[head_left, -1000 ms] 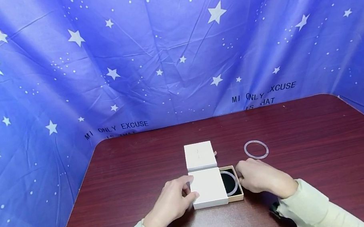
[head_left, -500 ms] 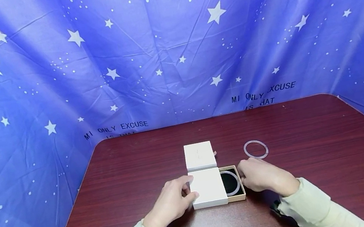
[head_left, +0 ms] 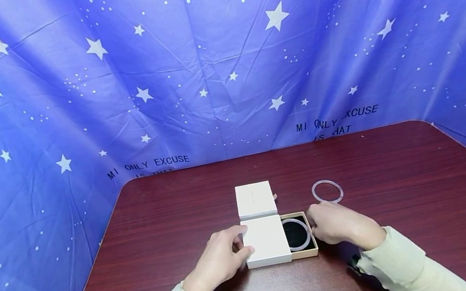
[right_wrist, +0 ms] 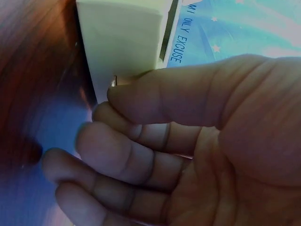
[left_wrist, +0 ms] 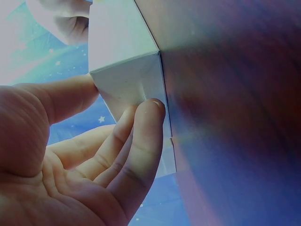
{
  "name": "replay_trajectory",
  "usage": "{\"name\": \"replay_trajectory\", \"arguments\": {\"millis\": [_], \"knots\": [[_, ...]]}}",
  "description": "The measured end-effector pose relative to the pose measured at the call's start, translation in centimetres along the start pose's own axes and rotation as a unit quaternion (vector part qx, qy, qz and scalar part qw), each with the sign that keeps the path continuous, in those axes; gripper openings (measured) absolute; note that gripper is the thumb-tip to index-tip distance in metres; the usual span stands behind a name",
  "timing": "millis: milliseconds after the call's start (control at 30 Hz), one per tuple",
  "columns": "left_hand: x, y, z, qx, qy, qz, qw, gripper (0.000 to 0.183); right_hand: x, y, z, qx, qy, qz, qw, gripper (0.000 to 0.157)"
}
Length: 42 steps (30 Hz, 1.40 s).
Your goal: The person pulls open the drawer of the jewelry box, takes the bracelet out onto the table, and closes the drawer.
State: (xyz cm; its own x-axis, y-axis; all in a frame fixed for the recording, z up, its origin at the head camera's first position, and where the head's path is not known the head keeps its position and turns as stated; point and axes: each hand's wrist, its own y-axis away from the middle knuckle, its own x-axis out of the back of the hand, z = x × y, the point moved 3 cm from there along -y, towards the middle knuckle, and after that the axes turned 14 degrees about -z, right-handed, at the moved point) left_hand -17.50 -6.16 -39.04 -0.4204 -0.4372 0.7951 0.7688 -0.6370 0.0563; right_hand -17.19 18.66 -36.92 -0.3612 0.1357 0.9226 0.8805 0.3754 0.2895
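A white drawer box sleeve lies at the table's near middle, its tan-rimmed drawer partly out to the right. Inside, on black lining, sits a pale lilac bangle, its left part hidden under the sleeve. My left hand holds the sleeve's left end; in the left wrist view the thumb is at an upper corner and fingertips touch the end face. At the drawer's right end, my right hand pinches a small ribbon tab between thumb and forefinger, mostly hidden by them.
A second white box, closed, with a ribbon tab on its right side, stands just behind the sleeve. Another pale bangle lies on the dark red table beyond my right hand. A blue star-printed curtain surrounds the table's far sides.
My right hand has moved slightly right, and the drawer has slid further out, showing more of the bangle inside. The left hand and sleeve have stayed in place.
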Motion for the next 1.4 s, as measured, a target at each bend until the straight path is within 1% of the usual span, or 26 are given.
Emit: {"name": "replay_trajectory", "arguments": {"millis": [200, 367, 633, 833, 1167, 1400], "knots": [[0.0, 0.0, 0.0, 0.003, 0.000, 0.000, 1.0000, 0.042, 0.1, 0.0, 0.2, -0.007, 0.004, -0.004, 1.000, 0.032], [0.0, 0.0, 0.1, 0.005, -0.003, 0.002, 1.0000, 0.041, 0.2, 0.1, 0.3, -0.001, 0.010, -0.002, 1.000, 0.031], [-0.1, 0.0, 0.0, 0.002, -0.002, 0.004, 1.0000, 0.041, 0.2, 0.2, 0.6, 0.007, 0.005, -0.018, 1.000, 0.028], [-0.1, 0.1, 0.0, 0.000, -0.005, 0.004, 1.0000, 0.041, 0.3, 0.2, 0.7, 0.002, 0.009, -0.025, 1.000, 0.028], [-0.1, 0.1, 0.1, -0.009, -0.002, 0.006, 0.9999, 0.041, 0.5, 0.4, 1.0, 0.002, 0.018, -0.022, 1.000, 0.026], [0.0, 0.1, 0.0, -0.023, -0.009, 0.012, 0.9996, 0.036, 0.6, 0.4, 1.2, 0.000, 0.017, -0.030, 0.999, 0.022]]}}
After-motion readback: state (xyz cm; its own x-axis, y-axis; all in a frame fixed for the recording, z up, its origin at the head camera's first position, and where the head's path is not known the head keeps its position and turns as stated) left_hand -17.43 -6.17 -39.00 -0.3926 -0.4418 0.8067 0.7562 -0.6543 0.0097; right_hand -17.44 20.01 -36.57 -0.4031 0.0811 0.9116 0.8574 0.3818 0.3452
